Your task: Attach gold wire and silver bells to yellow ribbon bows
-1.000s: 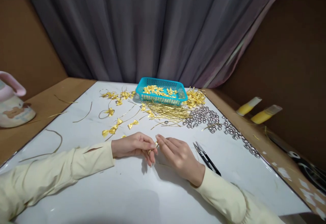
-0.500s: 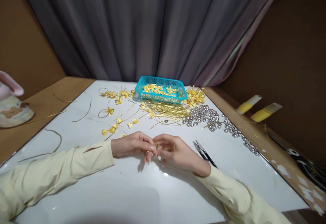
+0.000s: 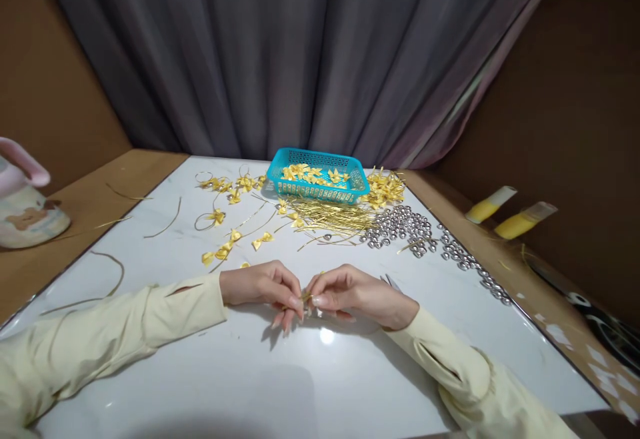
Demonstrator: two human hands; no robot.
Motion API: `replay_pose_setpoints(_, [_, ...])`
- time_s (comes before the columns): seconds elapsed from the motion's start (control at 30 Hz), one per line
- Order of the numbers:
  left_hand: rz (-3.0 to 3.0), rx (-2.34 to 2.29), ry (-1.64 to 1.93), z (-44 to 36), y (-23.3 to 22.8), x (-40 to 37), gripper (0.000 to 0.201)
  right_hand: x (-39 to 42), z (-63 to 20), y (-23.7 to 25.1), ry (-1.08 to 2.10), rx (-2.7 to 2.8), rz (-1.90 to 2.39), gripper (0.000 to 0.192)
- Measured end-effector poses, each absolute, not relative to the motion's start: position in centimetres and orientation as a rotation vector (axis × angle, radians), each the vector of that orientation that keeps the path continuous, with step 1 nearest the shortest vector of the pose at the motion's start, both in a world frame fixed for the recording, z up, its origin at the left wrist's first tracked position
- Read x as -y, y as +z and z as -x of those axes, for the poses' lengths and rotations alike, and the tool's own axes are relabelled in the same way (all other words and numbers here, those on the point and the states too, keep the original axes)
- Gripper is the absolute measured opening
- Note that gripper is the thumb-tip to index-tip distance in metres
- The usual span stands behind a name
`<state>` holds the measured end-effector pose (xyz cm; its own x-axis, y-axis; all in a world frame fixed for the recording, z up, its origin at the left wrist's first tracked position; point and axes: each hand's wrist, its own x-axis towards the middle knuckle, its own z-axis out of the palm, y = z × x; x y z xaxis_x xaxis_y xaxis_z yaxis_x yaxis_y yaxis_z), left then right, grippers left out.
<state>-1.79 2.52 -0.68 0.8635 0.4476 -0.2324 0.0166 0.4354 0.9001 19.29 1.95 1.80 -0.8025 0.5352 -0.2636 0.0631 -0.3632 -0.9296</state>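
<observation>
My left hand (image 3: 264, 286) and my right hand (image 3: 357, 292) meet just above the white tabletop, fingertips almost touching. Both pinch a thin gold cord (image 3: 307, 298), of which a short stretch shows between them. Something small and shiny seems to hang under the fingertips, too small to make out. Past the hands lie yellow ribbon bows (image 3: 262, 241), some joined to cord loops. A bundle of gold cords (image 3: 333, 218) lies before the blue basket (image 3: 320, 192). My right wrist partly hides a pair of snips (image 3: 391, 284).
Many silver heart-like beads or rings (image 3: 400, 224) spread along the right side. More yellow bows (image 3: 384, 188) are heaped beside the basket. A pink-handled cup (image 3: 30, 216) stands at left. Two yellow-filled tubes (image 3: 525, 220) lie at right, and loose cords (image 3: 120, 269) at left.
My fingers have shifted slightly, and the gold cord now shows between them. My right hand has turned a little and covers more of the snips.
</observation>
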Motion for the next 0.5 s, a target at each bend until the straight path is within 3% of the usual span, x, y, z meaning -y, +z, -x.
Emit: replay_pose_setpoints(0.5, [-1.25,-0.496,0.082,2.09,0.21,-2.76,0.019,-1.95,-19.56,1.75,2.229,1.785,0.791,0.026])
